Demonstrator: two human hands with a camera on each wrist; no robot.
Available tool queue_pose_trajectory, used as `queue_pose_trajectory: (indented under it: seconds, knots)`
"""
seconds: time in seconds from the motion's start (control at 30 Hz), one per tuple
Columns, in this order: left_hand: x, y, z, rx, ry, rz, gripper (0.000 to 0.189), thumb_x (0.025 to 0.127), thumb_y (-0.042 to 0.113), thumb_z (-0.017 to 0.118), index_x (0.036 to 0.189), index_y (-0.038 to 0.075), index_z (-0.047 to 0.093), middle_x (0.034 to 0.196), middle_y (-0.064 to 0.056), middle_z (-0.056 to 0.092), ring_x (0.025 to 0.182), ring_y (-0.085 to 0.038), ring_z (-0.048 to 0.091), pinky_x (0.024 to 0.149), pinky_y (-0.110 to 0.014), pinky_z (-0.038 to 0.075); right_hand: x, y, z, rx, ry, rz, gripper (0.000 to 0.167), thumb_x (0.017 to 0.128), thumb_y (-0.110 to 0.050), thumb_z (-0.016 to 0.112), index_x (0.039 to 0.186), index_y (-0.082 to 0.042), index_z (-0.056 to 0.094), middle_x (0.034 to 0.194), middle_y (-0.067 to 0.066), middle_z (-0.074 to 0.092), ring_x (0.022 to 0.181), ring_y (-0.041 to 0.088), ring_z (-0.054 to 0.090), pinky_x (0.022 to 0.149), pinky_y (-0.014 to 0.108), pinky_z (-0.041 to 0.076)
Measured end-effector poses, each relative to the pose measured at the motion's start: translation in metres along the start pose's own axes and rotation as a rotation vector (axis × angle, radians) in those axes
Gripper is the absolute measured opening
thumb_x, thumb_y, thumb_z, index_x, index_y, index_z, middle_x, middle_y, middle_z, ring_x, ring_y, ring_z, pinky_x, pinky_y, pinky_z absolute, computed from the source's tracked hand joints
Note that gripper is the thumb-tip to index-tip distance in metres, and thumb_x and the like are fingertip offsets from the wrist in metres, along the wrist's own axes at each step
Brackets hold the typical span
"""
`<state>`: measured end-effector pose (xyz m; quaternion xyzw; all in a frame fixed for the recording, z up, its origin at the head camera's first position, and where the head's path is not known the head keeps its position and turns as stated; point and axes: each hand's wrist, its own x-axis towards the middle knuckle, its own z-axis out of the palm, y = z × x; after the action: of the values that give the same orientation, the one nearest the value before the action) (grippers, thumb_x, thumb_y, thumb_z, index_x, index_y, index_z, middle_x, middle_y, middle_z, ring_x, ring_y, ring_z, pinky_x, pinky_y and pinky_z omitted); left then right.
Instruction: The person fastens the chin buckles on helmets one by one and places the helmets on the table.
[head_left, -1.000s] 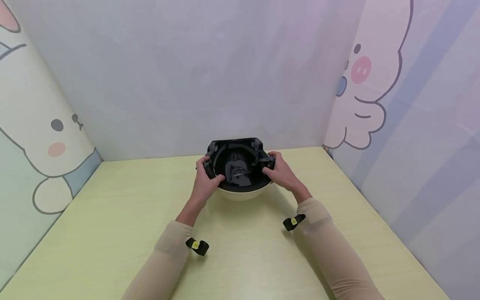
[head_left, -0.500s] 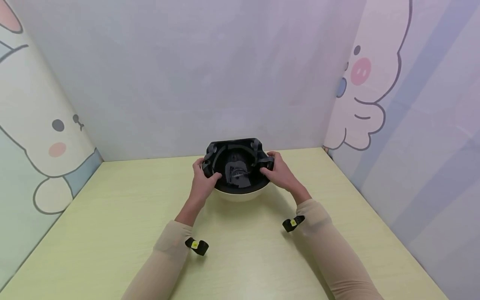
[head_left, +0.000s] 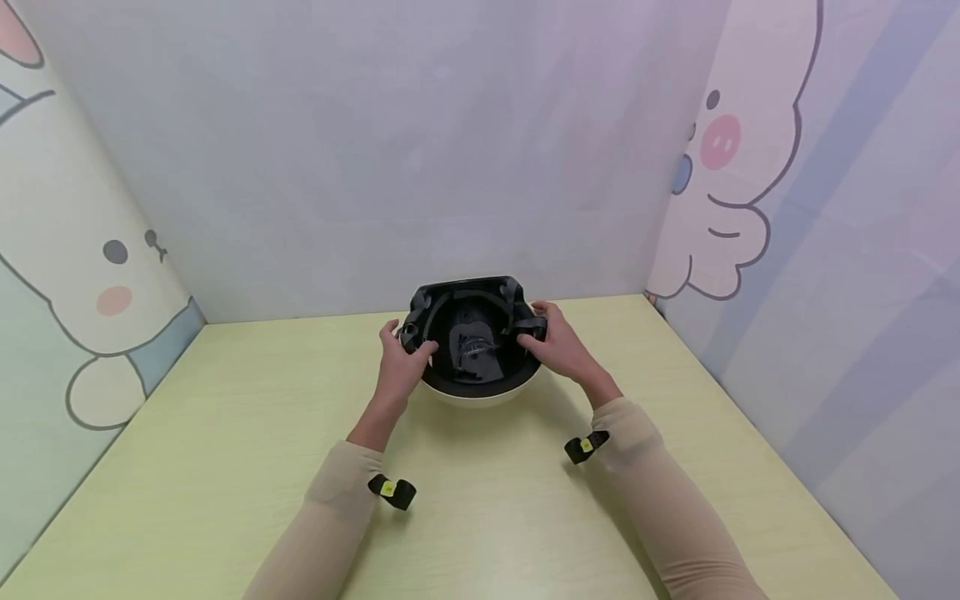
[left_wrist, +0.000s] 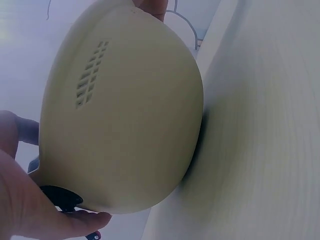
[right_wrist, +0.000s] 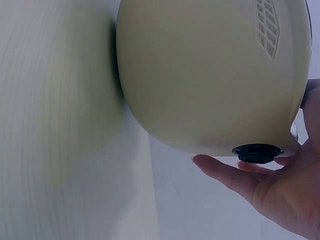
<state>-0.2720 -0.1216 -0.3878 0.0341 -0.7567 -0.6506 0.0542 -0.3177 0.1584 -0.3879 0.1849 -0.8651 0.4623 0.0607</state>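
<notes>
Since the earlier frame the helmet [head_left: 474, 346] has slid slightly toward the lower left, its near rim now a little lower; the left hand [head_left: 400, 364] has shifted left with it, while the right hand [head_left: 561, 342] has barely moved.

The helmet is at the centre of the head view, open side up, near the far edge of the table [head_left: 270, 417]. Both hands grip it by its sides, fingers partly curled around the rim: each thumb lies on the black inner side, the other fingers mostly hidden behind the edge.

Only the head view shows the dark inside, with a glossy patch in the middle. The wrist views show the cream outside instead: a slatted vent [left_wrist: 91, 74] at upper left in the left one, and a black disc [right_wrist: 257, 152] at lower right in the right one, with fingers beside it. Both show a dark shadow where the shell nears the table; whether they touch, I cannot tell.

Black bands [head_left: 393, 492] sit at both sleeves, lower centre of the head view. A pig [head_left: 731, 158] decorates the wall at upper right.
</notes>
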Motion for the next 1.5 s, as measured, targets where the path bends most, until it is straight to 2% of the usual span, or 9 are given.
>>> queue_pose_trajectory:
  seconds: [0.33, 0.47, 0.57, 0.73, 0.83, 0.97, 1.07, 1.3, 1.5]
  knots:
    - [0.002, 0.004, -0.009, 0.061, -0.046, -0.083, 0.098, 0.094, 0.054, 0.06, 0.158, 0.01, -0.001, 0.158, -0.026, 0.025, 0.145, -0.034, 0.028, 0.117, -0.046, 0.023, 0.001, 0.001, -0.001, -0.017, -0.01, -0.01, 0.071, 0.097, -0.025, 0.063, 0.151, 0.004, 0.027, 0.15, 0.027, 0.035, 0.128, 0.04, 0.047, 0.104, 0.053, 0.041]
    - [0.003, 0.008, -0.02, 0.127, -0.11, -0.085, 0.106, 0.093, 0.069, 0.05, 0.159, 0.008, -0.005, 0.162, -0.026, 0.016, 0.149, -0.035, 0.019, 0.119, -0.05, 0.018, 0.001, -0.005, -0.003, -0.064, -0.002, -0.019, 0.071, 0.098, -0.028, 0.063, 0.153, 0.0, 0.028, 0.154, 0.024, 0.029, 0.133, 0.04, 0.041, 0.105, 0.054, 0.039]
    - [0.005, 0.011, -0.032, 0.198, -0.155, -0.077, 0.111, 0.091, 0.078, 0.04, 0.159, 0.007, -0.012, 0.164, -0.025, 0.005, 0.15, -0.036, 0.01, 0.119, -0.053, 0.013, 0.002, -0.014, -0.004, -0.099, 0.009, -0.07, 0.07, 0.098, -0.028, 0.063, 0.153, 0.0, 0.03, 0.154, 0.024, 0.028, 0.135, 0.039, 0.038, 0.106, 0.055, 0.037]
    - [0.012, 0.011, -0.049, 0.225, -0.149, -0.08, 0.111, 0.09, 0.08, 0.035, 0.158, 0.008, -0.015, 0.164, -0.024, -0.002, 0.15, -0.037, 0.006, 0.119, -0.055, 0.012, 0.005, -0.03, -0.005, -0.171, 0.008, -0.16, 0.063, 0.097, -0.024, 0.064, 0.148, 0.001, 0.037, 0.152, 0.023, 0.03, 0.137, 0.037, 0.036, 0.109, 0.054, 0.034]
    - [0.016, 0.008, -0.055, 0.187, -0.125, -0.102, 0.106, 0.094, 0.076, 0.035, 0.158, 0.008, -0.013, 0.163, -0.026, 0.003, 0.148, -0.04, 0.016, 0.117, -0.055, 0.021, 0.008, -0.04, -0.006, -0.238, -0.025, -0.202, 0.058, 0.098, -0.022, 0.064, 0.146, 0.001, 0.041, 0.153, 0.022, 0.031, 0.141, 0.037, 0.032, 0.111, 0.053, 0.033]
    - [0.02, 0.003, -0.059, 0.08, -0.107, -0.118, 0.093, 0.101, 0.063, 0.036, 0.159, 0.008, -0.011, 0.158, -0.03, 0.021, 0.141, -0.044, 0.032, 0.111, -0.055, 0.033, 0.016, -0.058, -0.007, -0.325, -0.096, -0.243, 0.055, 0.098, -0.023, 0.064, 0.144, 0.002, 0.045, 0.152, 0.022, 0.032, 0.142, 0.036, 0.029, 0.112, 0.052, 0.032]
    - [0.023, -0.002, -0.06, 0.016, -0.112, -0.123, 0.081, 0.106, 0.048, 0.036, 0.159, 0.008, -0.008, 0.155, -0.03, 0.029, 0.141, -0.044, 0.034, 0.111, -0.053, 0.034, 0.022, -0.07, -0.005, -0.412, -0.185, -0.26, 0.055, 0.098, -0.024, 0.064, 0.144, 0.001, 0.046, 0.153, 0.023, 0.031, 0.143, 0.037, 0.026, 0.112, 0.052, 0.031]
    - [0.032, -0.016, -0.057, -0.021, -0.119, -0.179, 0.07, 0.106, 0.019, 0.039, 0.159, 0.006, -0.005, 0.157, -0.027, 0.028, 0.142, -0.04, 0.034, 0.111, -0.047, 0.036, 0.037, -0.093, 0.011, -0.701, -0.458, -0.288, 0.06, 0.099, -0.029, 0.063, 0.148, -0.002, 0.042, 0.155, 0.024, 0.029, 0.143, 0.035, 0.026, 0.113, 0.048, 0.03]
    - [0.036, -0.027, -0.05, -0.126, -0.146, -0.191, 0.068, 0.105, 0.011, 0.037, 0.159, 0.003, -0.004, 0.155, -0.029, 0.029, 0.141, -0.04, 0.035, 0.11, -0.049, 0.037, 0.046, -0.1, 0.034, -0.817, -0.663, -0.26, 0.058, 0.101, -0.028, 0.061, 0.152, -0.009, 0.042, 0.158, 0.019, 0.028, 0.147, 0.033, 0.023, 0.114, 0.045, 0.03]
